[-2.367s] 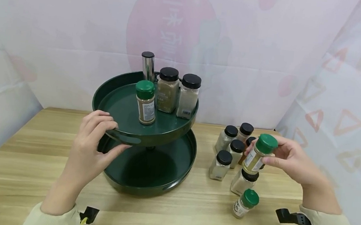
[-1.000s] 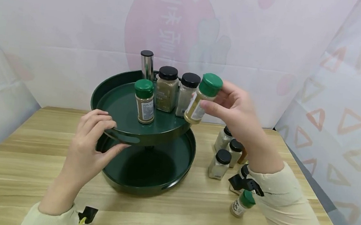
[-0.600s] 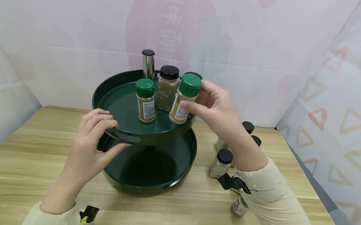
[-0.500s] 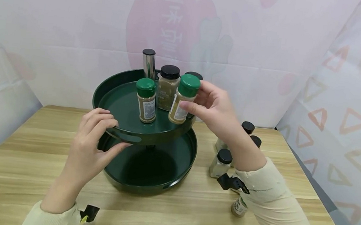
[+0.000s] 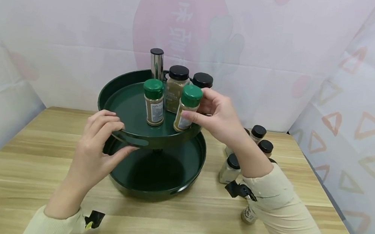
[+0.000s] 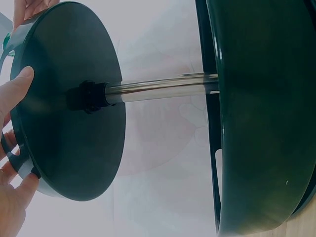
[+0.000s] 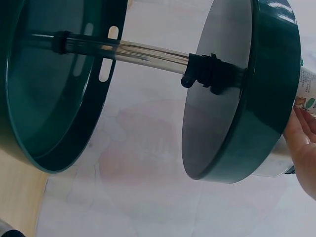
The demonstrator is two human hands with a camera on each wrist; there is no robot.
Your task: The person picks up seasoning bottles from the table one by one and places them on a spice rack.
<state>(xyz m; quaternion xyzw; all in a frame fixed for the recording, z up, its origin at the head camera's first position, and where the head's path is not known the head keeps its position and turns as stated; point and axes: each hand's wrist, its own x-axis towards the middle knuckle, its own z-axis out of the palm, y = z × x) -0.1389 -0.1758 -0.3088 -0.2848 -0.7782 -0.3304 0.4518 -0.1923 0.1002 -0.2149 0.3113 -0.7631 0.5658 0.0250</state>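
Observation:
A dark green two-tier round tray stand [image 5: 158, 135] stands on the table. My left hand [image 5: 97, 149] grips the upper tray's front-left rim, fingers over the edge and thumb beneath; the left wrist view shows that thumb [image 6: 22, 84] at the tray's underside. My right hand [image 5: 221, 118] pinches a green-capped spice jar [image 5: 191, 96] at the upper tray's right side, its base low over the tray floor. Beside it stand another green-capped spice jar [image 5: 154, 108] and two black-capped jars, one brown [image 5: 174, 93] and one partly hidden by my hand [image 5: 202, 80].
A silver post [image 5: 156, 65] rises at the upper tray's back. The lower tray [image 5: 158, 174] sits beneath. Several black-capped jars [image 5: 229, 172] stand on the table [image 5: 177, 225] at the right, partly behind my right arm. A labelled jar [image 5: 248, 215] stands nearer, overlapped by the sleeve.
My right hand has carried the green-capped spice jar left from above the table jars to the upper tray, then lowered it slightly. My left hand keeps its grip on the rim.

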